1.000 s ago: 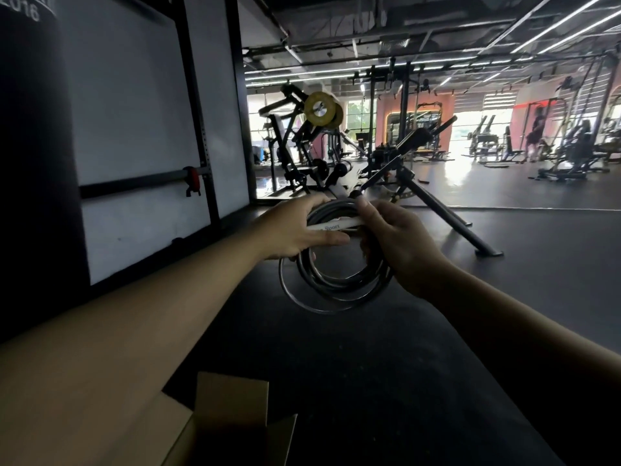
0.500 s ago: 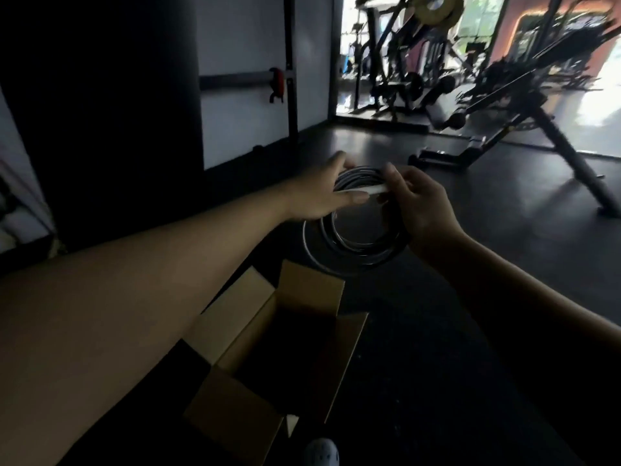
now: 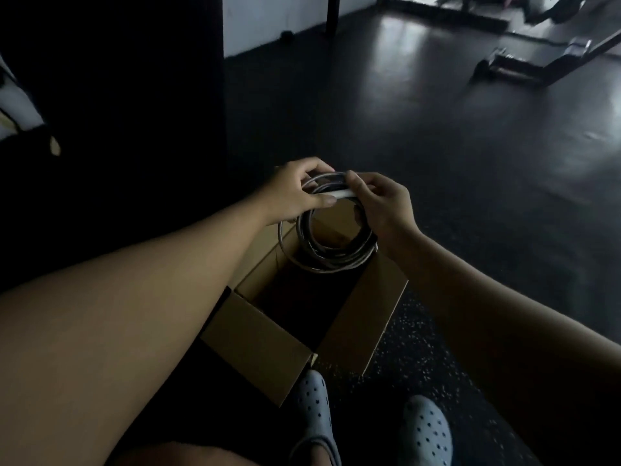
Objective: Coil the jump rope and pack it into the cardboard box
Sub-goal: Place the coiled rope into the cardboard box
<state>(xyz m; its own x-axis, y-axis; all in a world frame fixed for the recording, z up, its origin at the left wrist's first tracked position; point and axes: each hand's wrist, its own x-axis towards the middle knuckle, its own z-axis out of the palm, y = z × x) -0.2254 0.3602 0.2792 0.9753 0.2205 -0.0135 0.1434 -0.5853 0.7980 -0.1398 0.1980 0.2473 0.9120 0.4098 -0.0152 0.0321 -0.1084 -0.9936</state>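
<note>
While hands grip rope, box interior dark

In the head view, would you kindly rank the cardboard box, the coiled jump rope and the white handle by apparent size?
1. cardboard box
2. coiled jump rope, held nearer the camera
3. white handle

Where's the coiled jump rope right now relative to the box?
In the head view, centre frame: the jump rope hangs coiled between the left hand and right hand, over the far end of the open cardboard box.
</note>
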